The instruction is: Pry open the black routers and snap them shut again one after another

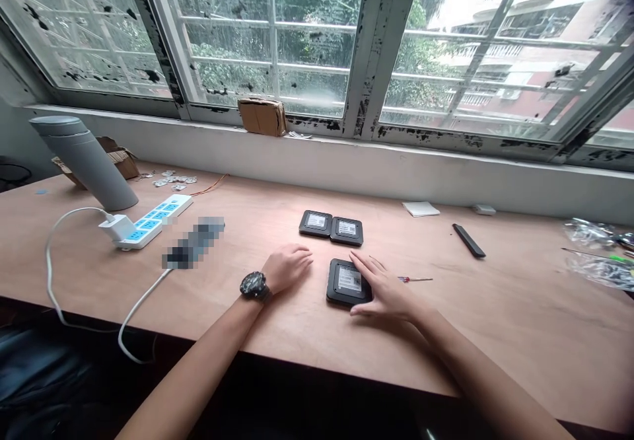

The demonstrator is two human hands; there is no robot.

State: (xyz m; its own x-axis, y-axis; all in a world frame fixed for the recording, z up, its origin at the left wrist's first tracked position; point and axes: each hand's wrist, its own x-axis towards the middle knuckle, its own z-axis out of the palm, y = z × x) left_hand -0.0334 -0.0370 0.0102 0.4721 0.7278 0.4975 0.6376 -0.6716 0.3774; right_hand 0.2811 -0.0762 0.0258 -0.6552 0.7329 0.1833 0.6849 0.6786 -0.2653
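In the head view, a black solid-state drive (349,279) with a white label lies on the table in front of me. My right hand (384,288) spans its right side, thumb at the near edge and fingertips at the far corner. Two similar labelled drives sit side by side just beyond it, a left drive (316,222) and a right drive (347,230). My left hand (288,267) rests on the tabletop left of the near drive, fingers loosely extended and holding nothing. A black watch (254,285) is on the left wrist.
A screwdriver (416,279) lies beyond my right hand. Farther right are a black bar (468,240), white paper (421,209) and plastic bags (597,268). A power strip (156,222), cables and a grey bottle (89,162) stand left. The wooden table (277,328) ends near my forearms.
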